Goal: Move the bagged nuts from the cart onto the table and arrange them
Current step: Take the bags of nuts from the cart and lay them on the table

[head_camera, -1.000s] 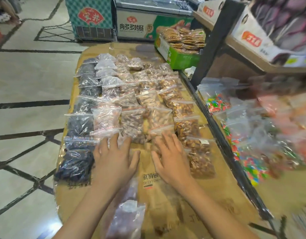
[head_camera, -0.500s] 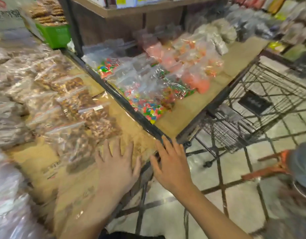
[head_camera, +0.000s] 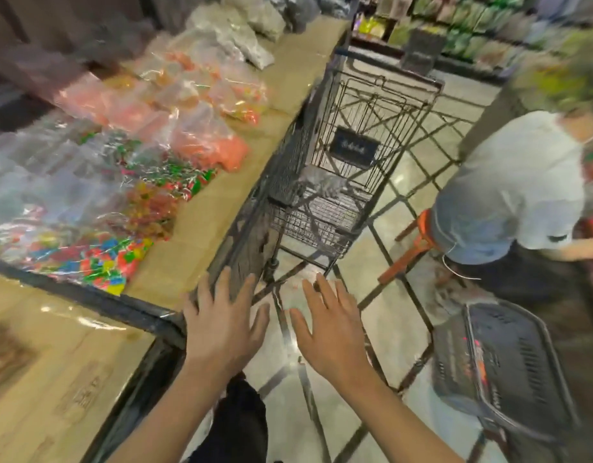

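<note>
The dark wire shopping cart (head_camera: pixel 351 162) stands ahead of me beside the table, blurred by motion; something clear lies in its basket but I cannot tell what. My left hand (head_camera: pixel 221 325) hovers with spread fingers over the table's near corner, holding nothing. My right hand (head_camera: pixel 331 329) is beside it over the floor, fingers apart and empty, just short of the cart's near end. The cardboard-covered table (head_camera: pixel 71 379) is at the lower left; the rows of bagged nuts are out of view.
Bags of coloured candy (head_camera: pixel 98 259) and orange sweets (head_camera: pixel 205 145) cover the neighbouring table. A person in a white shirt (head_camera: pixel 515 182) crouches at the right by an orange stool (head_camera: pixel 412 248). A dark plastic basket (head_camera: pixel 502 362) sits on the floor at the lower right.
My view has swung right from the nut bags on the table to the cart. Both hands lifted off the bags and moved past the table's corner toward the cart, still empty.
</note>
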Demonstrator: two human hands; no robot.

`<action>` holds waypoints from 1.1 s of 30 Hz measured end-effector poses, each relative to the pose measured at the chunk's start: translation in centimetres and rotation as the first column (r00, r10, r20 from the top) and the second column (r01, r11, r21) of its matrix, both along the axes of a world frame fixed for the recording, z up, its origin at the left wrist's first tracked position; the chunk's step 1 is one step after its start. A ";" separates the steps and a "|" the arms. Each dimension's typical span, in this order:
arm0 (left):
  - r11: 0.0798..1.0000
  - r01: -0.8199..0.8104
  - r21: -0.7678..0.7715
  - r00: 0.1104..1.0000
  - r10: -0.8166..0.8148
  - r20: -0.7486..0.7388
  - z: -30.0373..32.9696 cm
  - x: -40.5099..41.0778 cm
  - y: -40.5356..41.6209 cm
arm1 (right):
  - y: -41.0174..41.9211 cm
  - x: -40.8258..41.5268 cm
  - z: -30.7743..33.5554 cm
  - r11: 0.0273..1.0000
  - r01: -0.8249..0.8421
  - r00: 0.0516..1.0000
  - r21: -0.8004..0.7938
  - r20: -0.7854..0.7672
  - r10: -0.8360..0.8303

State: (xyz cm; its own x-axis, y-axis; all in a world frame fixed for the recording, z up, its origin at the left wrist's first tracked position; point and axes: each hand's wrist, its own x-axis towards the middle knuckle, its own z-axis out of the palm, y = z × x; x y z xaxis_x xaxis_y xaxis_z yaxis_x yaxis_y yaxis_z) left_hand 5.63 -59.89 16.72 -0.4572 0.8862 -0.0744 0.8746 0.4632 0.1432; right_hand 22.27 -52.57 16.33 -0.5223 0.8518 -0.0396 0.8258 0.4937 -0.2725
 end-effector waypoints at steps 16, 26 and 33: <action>0.971 0.236 0.029 0.966 -0.238 0.105 -3.4 -7.7 29.6 | 23.9 -5.5 -0.8 0.961 0.254 0.967 -0.111 0.055 -0.249; 0.965 0.255 -0.064 0.965 -0.250 0.082 -5.4 -7.8 44.6 | 38.5 -5.1 -3.8 0.952 0.275 0.961 -0.134 0.047 -0.271; 0.969 0.181 -0.167 0.982 -0.169 0.082 -7.4 -6.7 55.6 | 52.3 -4.4 -6.4 0.959 0.211 0.977 -0.188 0.072 -0.201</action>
State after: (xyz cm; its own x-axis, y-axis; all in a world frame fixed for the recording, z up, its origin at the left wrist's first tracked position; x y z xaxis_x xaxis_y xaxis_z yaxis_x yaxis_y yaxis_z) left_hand -1.11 -4.28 9.35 -0.2852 0.9228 -0.2589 0.9353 0.3270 0.1353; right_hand 17.84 -0.32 9.97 -0.3289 0.9142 -0.2369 0.9196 0.2530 -0.3004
